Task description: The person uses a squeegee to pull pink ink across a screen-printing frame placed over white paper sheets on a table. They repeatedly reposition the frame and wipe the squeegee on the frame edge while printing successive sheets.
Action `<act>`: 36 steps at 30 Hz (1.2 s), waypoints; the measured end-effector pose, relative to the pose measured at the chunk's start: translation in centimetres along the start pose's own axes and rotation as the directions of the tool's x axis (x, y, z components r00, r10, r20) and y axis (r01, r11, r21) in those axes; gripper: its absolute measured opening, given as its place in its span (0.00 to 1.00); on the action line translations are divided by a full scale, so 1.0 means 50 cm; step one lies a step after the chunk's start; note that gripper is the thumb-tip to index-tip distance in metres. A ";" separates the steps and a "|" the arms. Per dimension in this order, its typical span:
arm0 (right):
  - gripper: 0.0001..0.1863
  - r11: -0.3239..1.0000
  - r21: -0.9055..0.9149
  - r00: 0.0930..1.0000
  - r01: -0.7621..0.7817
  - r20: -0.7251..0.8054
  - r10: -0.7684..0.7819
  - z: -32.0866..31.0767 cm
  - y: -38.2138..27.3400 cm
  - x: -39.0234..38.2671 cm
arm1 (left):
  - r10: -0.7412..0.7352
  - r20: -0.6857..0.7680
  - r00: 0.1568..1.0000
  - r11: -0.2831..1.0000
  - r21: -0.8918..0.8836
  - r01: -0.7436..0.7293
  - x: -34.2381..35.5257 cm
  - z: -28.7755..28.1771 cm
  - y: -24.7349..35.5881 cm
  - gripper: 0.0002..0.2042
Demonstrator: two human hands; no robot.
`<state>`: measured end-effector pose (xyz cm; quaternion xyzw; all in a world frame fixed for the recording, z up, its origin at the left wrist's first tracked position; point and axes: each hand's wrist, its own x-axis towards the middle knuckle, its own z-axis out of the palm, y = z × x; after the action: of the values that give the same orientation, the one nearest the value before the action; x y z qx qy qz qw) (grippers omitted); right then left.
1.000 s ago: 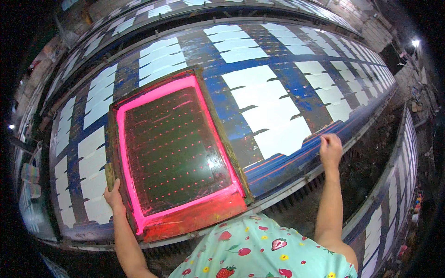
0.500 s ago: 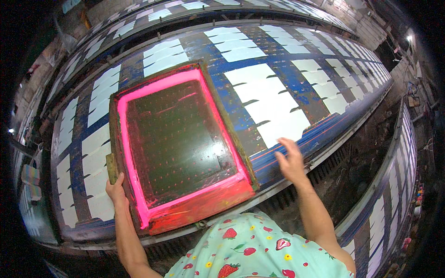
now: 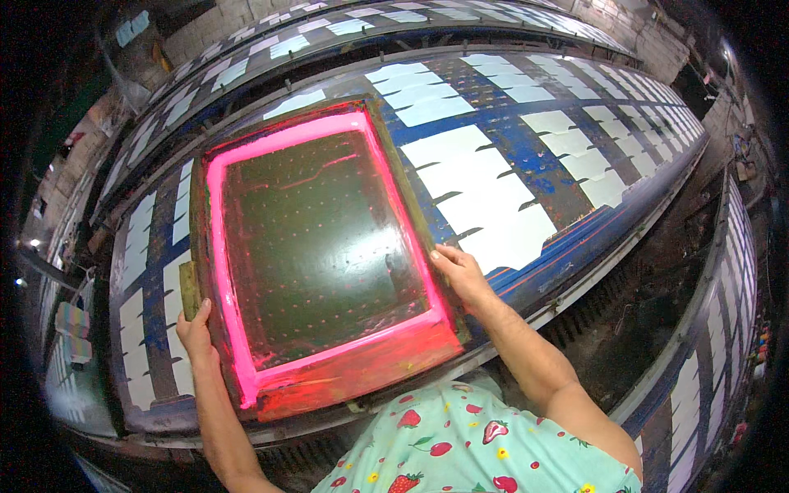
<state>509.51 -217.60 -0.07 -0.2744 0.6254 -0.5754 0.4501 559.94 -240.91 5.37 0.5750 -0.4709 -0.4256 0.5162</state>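
Observation:
A large screen-printing frame [image 3: 320, 246] is in front of me, over the long table. Its mesh is dark with rows of small pink dots, and bright pink ink runs round the inner border. At its left side, the fingers of my left hand [image 3: 198, 335] are closed on the frame's edge, by a small wooden block [image 3: 190, 289] fixed there. My right hand [image 3: 462, 278] grips the right edge, thumb on top and fingers hidden beneath. White cut fabric pieces [image 3: 485, 201] lie flat on the table to the right of the frame; others are partly hidden behind it.
The long blue and dark printing table [image 3: 526, 279] stretches away to the right, with several groups of white pieces. Another table [image 3: 715, 329] stands at the right across a dark gap, and more [image 3: 329, 41] lie beyond. A striped stack [image 3: 74, 324] sits at far left.
My right hand has come left from above the table and taken hold of the frame's right edge. The frame now hides more white pieces behind it and seems raised. My left hand keeps its grip.

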 end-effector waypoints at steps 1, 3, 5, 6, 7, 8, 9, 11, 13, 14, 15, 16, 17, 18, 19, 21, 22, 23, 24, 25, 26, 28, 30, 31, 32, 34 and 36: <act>0.30 1.000 -0.006 1.000 0.029 -0.001 -0.029 -0.020 -0.006 0.009 | -0.015 0.006 1.000 1.000 -0.019 0.015 -0.005 0.018 0.001 0.19; 0.31 0.964 -0.263 0.995 0.033 -0.080 -0.056 -0.085 -0.026 0.037 | -0.027 -0.015 1.000 0.999 -0.034 0.027 -0.032 0.076 -0.017 0.20; 0.30 0.954 -0.284 0.994 0.092 -0.032 -0.105 -0.162 -0.041 0.058 | -0.094 -0.002 0.996 0.992 -0.083 0.094 -0.067 0.151 -0.040 0.20; 0.29 0.955 -0.282 0.989 0.097 -0.077 -0.123 -0.192 -0.046 0.068 | -0.071 0.010 0.997 0.993 -0.095 0.071 -0.093 0.192 -0.051 0.19; 0.28 0.954 -0.292 0.991 0.062 -0.099 -0.094 -0.237 -0.053 0.079 | -0.048 0.004 0.999 0.995 -0.092 0.048 -0.122 0.237 -0.062 0.19; 0.28 0.939 -0.339 0.988 0.056 -0.116 -0.101 -0.282 -0.057 0.089 | -0.070 -0.063 0.996 0.998 -0.001 0.070 -0.143 0.289 -0.070 0.18; 0.28 0.938 -0.345 0.988 0.039 -0.130 -0.088 -0.330 -0.057 0.097 | -0.080 -0.042 0.996 0.991 -0.109 0.075 -0.171 0.339 -0.078 0.17; 0.28 0.958 -0.287 0.985 -0.015 -0.171 -0.036 -0.425 -0.049 0.122 | -0.111 -0.016 0.994 0.980 -0.169 0.107 -0.220 0.432 -0.088 0.17; 0.28 0.968 -0.249 0.979 0.010 -0.193 -0.059 -0.516 -0.035 0.138 | -0.136 -0.014 0.991 0.981 -0.139 0.133 -0.272 0.515 -0.093 0.17; 0.27 0.953 -0.302 0.965 -0.007 -0.252 -0.072 -0.557 -0.027 0.147 | -0.116 -0.013 0.993 0.982 -0.150 0.113 -0.302 0.555 -0.097 0.17; 0.27 0.958 -0.286 0.966 0.030 -0.236 -0.101 -0.598 -0.020 0.154 | -0.114 -0.012 0.993 0.983 -0.150 0.111 -0.327 0.592 -0.099 0.17; 0.27 0.972 -0.232 0.968 0.040 -0.233 -0.096 -0.637 -0.016 0.162 | -0.125 -0.026 0.992 0.982 -0.149 0.120 -0.353 0.626 -0.102 0.17; 0.27 0.989 -0.146 0.968 0.012 -0.246 -0.049 -0.674 -0.013 0.168 | -0.128 -0.036 0.991 0.981 -0.152 0.121 -0.377 0.660 -0.105 0.17; 0.26 0.982 -0.189 0.964 0.000 -0.261 -0.050 -0.709 -0.014 0.174 | -0.119 -0.035 0.992 0.980 -0.162 0.112 -0.399 0.688 -0.107 0.17; 0.25 0.985 -0.166 0.971 0.039 -0.225 -0.076 -0.738 -0.013 0.177 | -0.127 -0.038 0.991 0.978 -0.168 0.119 -0.417 0.713 -0.108 0.17; 0.25 0.999 -0.050 0.977 0.002 -0.212 -0.013 -0.788 -0.018 0.175 | -0.126 -0.029 0.992 0.973 -0.197 0.118 -0.440 0.750 -0.109 0.17; 0.24 0.997 -0.073 0.978 0.005 -0.206 -0.020 -0.808 -0.022 0.175 | -0.112 -0.025 0.993 0.979 -0.176 0.106 -0.448 0.765 -0.108 0.17; 0.24 0.994 -0.106 0.974 0.004 -0.225 -0.028 -0.823 -0.025 0.177 | -0.114 -0.025 0.993 0.981 -0.163 0.108 -0.455 0.779 -0.108 0.17; 0.25 0.994 -0.110 0.972 0.012 -0.230 -0.037 -0.837 -0.027 0.178 | -0.113 -0.025 0.993 0.982 -0.158 0.107 -0.461 0.791 -0.108 0.17; 0.25 0.996 -0.086 0.974 0.022 -0.223 -0.041 -0.850 -0.030 0.179 | -0.112 -0.021 0.993 0.981 -0.161 0.108 -0.466 0.802 -0.108 0.17; 0.26 0.992 -0.128 0.971 0.001 -0.236 -0.031 -0.863 -0.033 0.181 | -0.113 -0.030 0.993 0.985 -0.138 0.108 -0.470 0.813 -0.108 0.17; 0.28 0.987 -0.157 0.971 -0.040 -0.238 0.002 -0.885 -0.041 0.182 | -0.120 -0.040 0.992 0.988 -0.108 0.115 -0.476 0.829 -0.108 0.17; 0.29 0.988 -0.150 0.977 -0.025 -0.213 -0.008 -0.900 -0.051 0.176 | -0.101 -0.039 0.994 0.991 -0.090 0.097 -0.481 0.839 -0.110 0.17; 0.29 0.990 -0.123 0.973 -0.065 -0.226 0.036 -0.902 -0.057 0.170 | -0.088 -0.026 0.996 0.992 -0.089 0.086 -0.483 0.841 -0.112 0.17; 0.30 0.968 -0.250 0.980 0.002 -0.190 -0.051 -0.901 -0.064 0.160 | -0.083 -0.036 0.996 0.995 -0.065 0.081 -0.482 0.841 -0.113 0.18; 0.32 0.906 -0.422 0.981 0.025 -0.166 -0.104 -0.892 -0.084 0.128 | -0.076 -0.032 0.997 0.996 -0.045 0.075 -0.479 0.842 -0.120 0.18; 0.33 0.440 -0.849 0.864 0.293 0.038 -0.502 -0.860 -0.097 0.075 | -0.078 -0.025 0.997 0.997 -0.025 0.078 -0.474 0.839 -0.131 0.18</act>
<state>469.22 -201.44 0.79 -0.5283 0.7834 -0.3245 0.0438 515.09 -225.59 -5.45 0.5922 -0.4361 -0.4435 0.5123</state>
